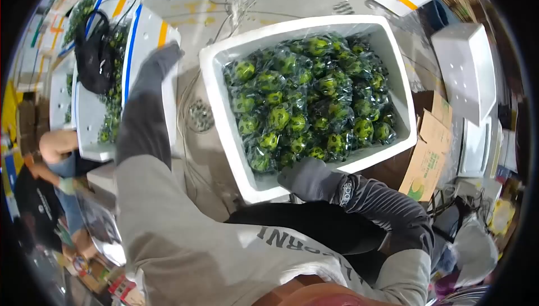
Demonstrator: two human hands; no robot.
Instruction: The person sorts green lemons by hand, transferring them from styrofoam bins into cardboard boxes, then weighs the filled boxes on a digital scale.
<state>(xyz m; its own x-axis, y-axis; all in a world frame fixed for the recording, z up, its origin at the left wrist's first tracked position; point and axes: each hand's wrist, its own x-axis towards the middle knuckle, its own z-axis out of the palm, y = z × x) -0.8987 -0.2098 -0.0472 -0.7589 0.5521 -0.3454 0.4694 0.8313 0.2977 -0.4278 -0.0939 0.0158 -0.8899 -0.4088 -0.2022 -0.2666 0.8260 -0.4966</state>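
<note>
Right in front of me stands a white foam box filled with round green fruits, bagged in clear, shiny plastic. My right hand, in a dark grey glove, lies over its near rim with the fingers curled in, close to the nearest fruits. What they hold, if anything, is hidden. My left arm reaches forward on the left. Its grey-gloved hand is at the edge of another white foam box marked with blue and orange tape; the fingers do not show clearly.
A black bag lies on the taped boxes of greens at left. Another person's arm shows beside them. To the right are an opened cardboard carton and a white foam container. A cable runs over the concrete floor.
</note>
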